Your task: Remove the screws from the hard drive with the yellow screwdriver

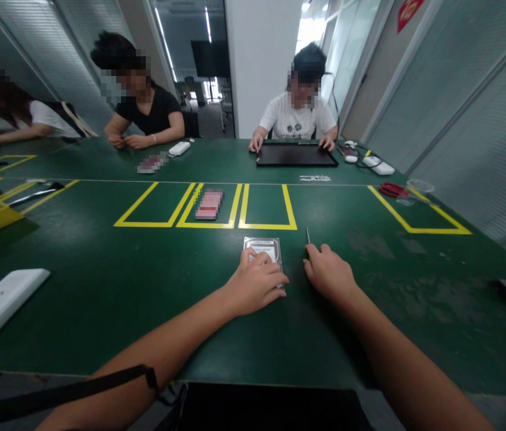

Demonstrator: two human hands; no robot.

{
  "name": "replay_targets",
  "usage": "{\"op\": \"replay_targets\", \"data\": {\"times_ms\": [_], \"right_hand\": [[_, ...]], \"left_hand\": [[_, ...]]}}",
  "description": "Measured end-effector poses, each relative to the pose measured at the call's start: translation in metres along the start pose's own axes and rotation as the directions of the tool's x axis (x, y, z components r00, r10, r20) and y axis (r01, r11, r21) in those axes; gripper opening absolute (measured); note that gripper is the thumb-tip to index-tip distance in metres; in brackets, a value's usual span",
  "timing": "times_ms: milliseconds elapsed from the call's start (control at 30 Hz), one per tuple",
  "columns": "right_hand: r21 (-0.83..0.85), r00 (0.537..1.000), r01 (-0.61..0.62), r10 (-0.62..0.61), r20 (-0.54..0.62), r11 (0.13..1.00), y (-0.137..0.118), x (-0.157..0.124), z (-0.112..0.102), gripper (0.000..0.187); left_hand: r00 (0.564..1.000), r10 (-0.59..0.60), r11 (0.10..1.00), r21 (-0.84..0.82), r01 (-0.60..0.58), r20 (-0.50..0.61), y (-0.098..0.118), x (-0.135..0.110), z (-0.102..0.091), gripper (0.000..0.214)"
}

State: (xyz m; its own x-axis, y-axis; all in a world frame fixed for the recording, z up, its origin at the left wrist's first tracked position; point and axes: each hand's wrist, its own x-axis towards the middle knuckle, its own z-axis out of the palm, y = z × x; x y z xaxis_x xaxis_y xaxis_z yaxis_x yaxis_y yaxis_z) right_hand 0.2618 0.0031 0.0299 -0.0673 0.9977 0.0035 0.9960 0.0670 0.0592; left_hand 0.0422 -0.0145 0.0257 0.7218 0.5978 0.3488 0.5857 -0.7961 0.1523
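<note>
Hard drive (262, 244) on table (167, 269), beneath left fingers (276, 279). Tool (308, 235) in right fingers (311, 248), right of drive. Ahead of fingers, taped rectangles (266, 227); farther, panel (298, 156) before co-worker (298, 117).

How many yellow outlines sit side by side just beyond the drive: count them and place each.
3, in a row: the left outline; the middle outline, around a pink item; and the right outline, straight beyond the drive, which the left hand partly covers. None looks hidden.
</note>
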Motion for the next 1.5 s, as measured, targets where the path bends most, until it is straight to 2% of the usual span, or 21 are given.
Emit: {"op": "replay_targets", "data": {"times_ms": [133, 267, 333, 433, 533, 633, 733, 833, 933, 1000, 1133, 1233, 1500], "right_hand": [[0.051, 0.996, -0.039, 0.043, -0.082, 0.998, 0.004, 0.002, -0.002, 0.03], [0.181, 0.972, -0.019, 0.06, -0.227, 0.983, 0.012, 0.005, -0.004, 0.026], [0.27, 0.944, 0.037, 0.055, -0.326, 0.962, 0.017, 0.007, -0.006, 0.026], [0.425, 0.877, 0.141, 0.086, -0.473, 0.894, 0.025, 0.01, -0.01, 0.028], [0.655, 0.827, 0.213, 0.223, -0.517, 0.725, 0.028, 0.009, -0.017, 0.031], [0.825, 0.828, 0.29, 0.305, -0.471, 0.486, 0.025, 0.006, -0.026, 0.03], [0.869, 0.83, 0.372, 0.303, -0.468, 0.325, 0.018, 0.002, -0.031, 0.027], [0.875, 0.836, 0.421, 0.273, -0.477, 0.239, 0.011, -0.004, -0.032, 0.026], [0.864, 0.842, 0.453, 0.212, -0.495, 0.217, 0.005, -0.01, -0.029, 0.023], [0.843, 0.831, 0.487, 0.175, -0.528, 0.227, 0.002, -0.013, -0.025, 0.023], [0.787, 0.796, 0.569, 0.078, -0.6, 0.24, -0.001, -0.018, -0.016, 0.04], [0.755, 0.777, 0.608, 0.012, -0.629, 0.247, -0.003, -0.021, -0.011, 0.043], [0.743, 0.774, 0.619, -0.035, -0.633, 0.255, -0.006, -0.025, -0.007, 0.041]], "left_hand": [[0.995, 0.095, 0.993, 0.076, -0.092, -0.027, -0.003, -0.005, -0.003, 0.022], [0.993, 0.112, 0.992, 0.058, -0.11, -0.032, -0.006, -0.011, -0.003, 0.02], [0.995, 0.097, 0.995, 0.024, -0.096, -0.035, -0.007, -0.013, -0.002, 0.019], [0.996, 0.079, 0.996, -0.028, -0.081, -0.05, -0.009, -0.014, -0.001, 0.018], [0.997, 0.068, 0.996, -0.056, -0.071, -0.043, -0.01, -0.016, 0.001, 0.019], [0.996, 0.075, 0.994, -0.071, -0.078, -0.044, -0.013, -0.017, 0.003, 0.021], [0.991, 0.122, 0.988, -0.085, -0.127, -0.053, -0.018, -0.018, 0.005, 0.022], [0.983, 0.175, 0.981, -0.077, -0.179, -0.057, -0.022, -0.018, 0.006, 0.023], [0.978, 0.201, 0.978, -0.052, -0.204, -0.062, -0.024, -0.018, 0.005, 0.023], [0.975, 0.214, 0.975, -0.047, -0.217, -0.068, -0.025, -0.018, 0.005, 0.023], [0.966, 0.247, 0.967, -0.048, -0.251, -0.071, -0.027, -0.018, 0.006, 0.024], [0.961, 0.266, 0.962, -0.038, -0.27, -0.079, -0.028, -0.018, 0.009, 0.026], [0.953, 0.275, 0.961, 0.033, -0.273, -0.127, -0.027, -0.017, 0.012, 0.028]]}}
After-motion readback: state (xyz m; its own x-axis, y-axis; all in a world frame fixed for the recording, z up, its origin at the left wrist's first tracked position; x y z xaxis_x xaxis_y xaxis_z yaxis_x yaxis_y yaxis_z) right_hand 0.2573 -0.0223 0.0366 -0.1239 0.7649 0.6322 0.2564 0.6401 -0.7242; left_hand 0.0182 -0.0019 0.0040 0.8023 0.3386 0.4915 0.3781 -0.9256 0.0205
